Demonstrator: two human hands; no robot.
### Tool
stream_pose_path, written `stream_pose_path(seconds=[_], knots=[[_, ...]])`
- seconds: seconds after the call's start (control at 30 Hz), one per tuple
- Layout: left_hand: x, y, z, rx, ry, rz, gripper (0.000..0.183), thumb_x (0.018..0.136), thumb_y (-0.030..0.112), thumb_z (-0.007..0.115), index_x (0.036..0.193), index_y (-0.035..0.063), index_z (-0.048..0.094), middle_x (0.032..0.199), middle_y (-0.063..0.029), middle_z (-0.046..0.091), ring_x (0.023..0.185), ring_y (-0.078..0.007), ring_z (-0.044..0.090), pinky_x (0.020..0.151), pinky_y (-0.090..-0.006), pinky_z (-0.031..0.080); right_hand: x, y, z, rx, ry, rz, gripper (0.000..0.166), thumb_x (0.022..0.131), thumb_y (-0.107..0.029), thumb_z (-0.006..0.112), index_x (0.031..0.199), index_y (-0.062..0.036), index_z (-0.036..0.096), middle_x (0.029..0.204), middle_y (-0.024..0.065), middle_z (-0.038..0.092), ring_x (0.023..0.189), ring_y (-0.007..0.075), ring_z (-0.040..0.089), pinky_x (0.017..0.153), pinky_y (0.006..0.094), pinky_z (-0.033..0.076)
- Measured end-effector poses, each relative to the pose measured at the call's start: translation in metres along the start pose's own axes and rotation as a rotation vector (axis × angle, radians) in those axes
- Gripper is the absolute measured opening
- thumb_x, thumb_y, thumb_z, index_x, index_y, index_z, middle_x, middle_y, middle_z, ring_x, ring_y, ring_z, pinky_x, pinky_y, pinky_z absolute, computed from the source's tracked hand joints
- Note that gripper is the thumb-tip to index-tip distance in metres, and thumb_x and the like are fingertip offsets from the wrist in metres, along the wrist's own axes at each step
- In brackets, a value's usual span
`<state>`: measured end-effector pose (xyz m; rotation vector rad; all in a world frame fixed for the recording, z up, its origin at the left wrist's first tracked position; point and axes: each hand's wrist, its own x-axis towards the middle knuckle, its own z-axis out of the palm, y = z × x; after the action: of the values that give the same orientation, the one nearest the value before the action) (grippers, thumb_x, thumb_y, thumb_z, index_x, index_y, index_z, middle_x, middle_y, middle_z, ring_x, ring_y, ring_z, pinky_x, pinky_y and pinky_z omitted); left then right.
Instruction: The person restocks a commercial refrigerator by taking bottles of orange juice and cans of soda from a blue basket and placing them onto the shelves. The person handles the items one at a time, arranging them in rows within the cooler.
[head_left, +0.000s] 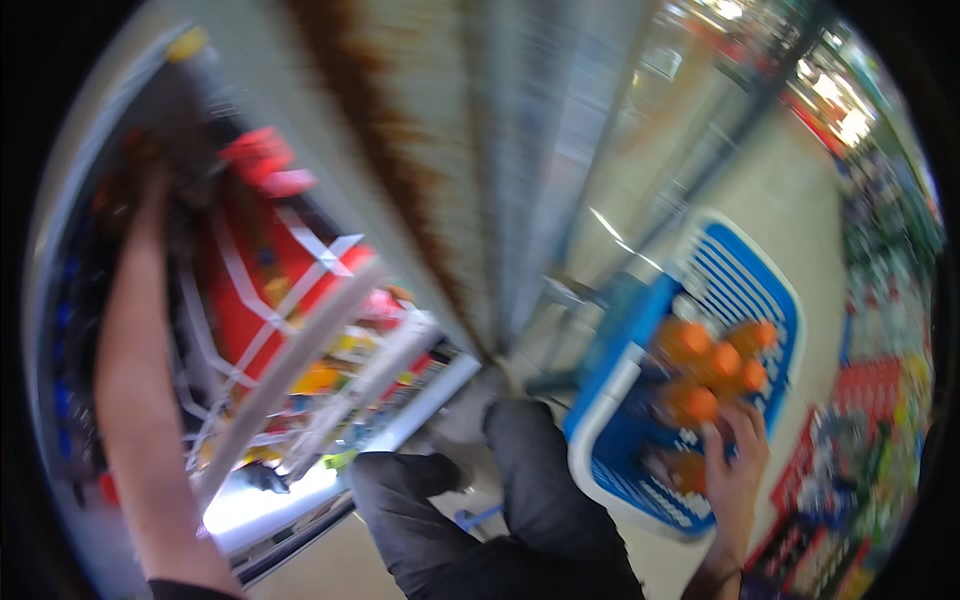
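Note:
My left hand (150, 161) reaches deep into a lit display cooler at the left; it is dark and blurred there, so its fingers and anything in them cannot be made out. On the right, my right hand (739, 450) is inside a blue plastic basket (581, 397) with a white rim, its fingers bent at an orange-capped bottle (690, 405). Several more orange bottles (724, 360) stand grouped in the basket, and another orange bottle (686, 469) is below them. Whether my right fingers grip a bottle is not plain.
White wire dividers and shelf edges (281, 375) cross the cooler, with packaged goods behind them. A rust-stained upright panel (420, 172) rises between cooler and basket. My knees are at the bottom centre. Shelves of packaged goods (862, 420) line the far right.

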<state>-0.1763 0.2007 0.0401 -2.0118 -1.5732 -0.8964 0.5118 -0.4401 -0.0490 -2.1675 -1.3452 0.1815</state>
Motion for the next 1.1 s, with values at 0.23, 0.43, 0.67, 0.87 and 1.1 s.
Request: stream_pose_path(seconds=[0.23, 0.43, 0.67, 0.87, 1.1], knots=[[0.012, -0.037, 0.025, -0.131, -0.055, 0.033, 0.03, 0.102, 0.02, 0.062, 0.126, 0.0017, 0.067, 0.126, -0.0139, 0.066, 0.115, -0.0244, 0.062, 0.098, -0.0374, 0.05, -0.009, 0.032, -0.021, -0.038, 0.065, 0.105, 0.02, 0.098, -0.006, 0.071, 0.117, -0.0008, 0.068, 0.119, 0.0144, 0.064, 0.087, 0.0214, 0.071, 0.077, 0.0306, 0.059], [0.02, -0.069, 0.013, 0.058, 0.002, 0.259, 0.03, 0.103, 0.018, 0.061, 0.128, 0.0015, 0.067, 0.133, -0.0148, 0.066, 0.123, -0.0248, 0.062, 0.104, -0.0376, 0.049, -0.001, 0.013, -0.014, -0.099, -0.122, 0.196, 0.039, 0.097, -0.019, 0.075, 0.131, -0.0033, 0.064, 0.125, 0.0151, 0.065, 0.095, 0.0243, 0.073, 0.08, 0.0325, 0.061], [-0.025, -0.001, -0.003, -0.411, -0.14, -0.053, 0.053, 0.102, 0.023, 0.065, 0.149, 0.0035, 0.049, 0.145, -0.0116, 0.06, 0.129, -0.0222, 0.06, 0.109, -0.0355, 0.046, 0.008, 0.009, -0.003, -0.388, -0.256, 0.123, 0.054, 0.096, -0.032, 0.077, 0.139, -0.0044, 0.06, 0.118, 0.0147, 0.069, 0.097, 0.028, 0.075, 0.082, 0.0368, 0.061], [-0.057, 0.094, -0.083, -0.449, -0.155, -0.083, 0.069, 0.103, 0.031, 0.067, 0.161, 0.006, 0.039, 0.152, -0.0118, 0.056, 0.135, -0.0235, 0.057, 0.112, -0.0345, 0.044, -0.021, 0.006, -0.042, -0.298, -0.291, 0.157, 0.047, 0.094, -0.031, 0.079, 0.131, -0.0057, 0.065, 0.113, 0.0133, 0.07, 0.098, 0.0265, 0.073, 0.083, 0.0375, 0.06], [-0.098, 0.175, -0.148, -0.263, -0.109, 0.084, 0.061, 0.107, 0.025, 0.064, 0.16, 0.0068, 0.041, 0.154, -0.0163, 0.056, 0.14, -0.0293, 0.056, 0.116, -0.0381, 0.044, -0.045, 0.01, -0.03, -0.481, -0.542, 0.175, 0.042, 0.092, -0.028, 0.08, 0.125, -0.0048, 0.068, 0.113, 0.0153, 0.067, 0.1, 0.0277, 0.072, 0.087, 0.0378, 0.06]])
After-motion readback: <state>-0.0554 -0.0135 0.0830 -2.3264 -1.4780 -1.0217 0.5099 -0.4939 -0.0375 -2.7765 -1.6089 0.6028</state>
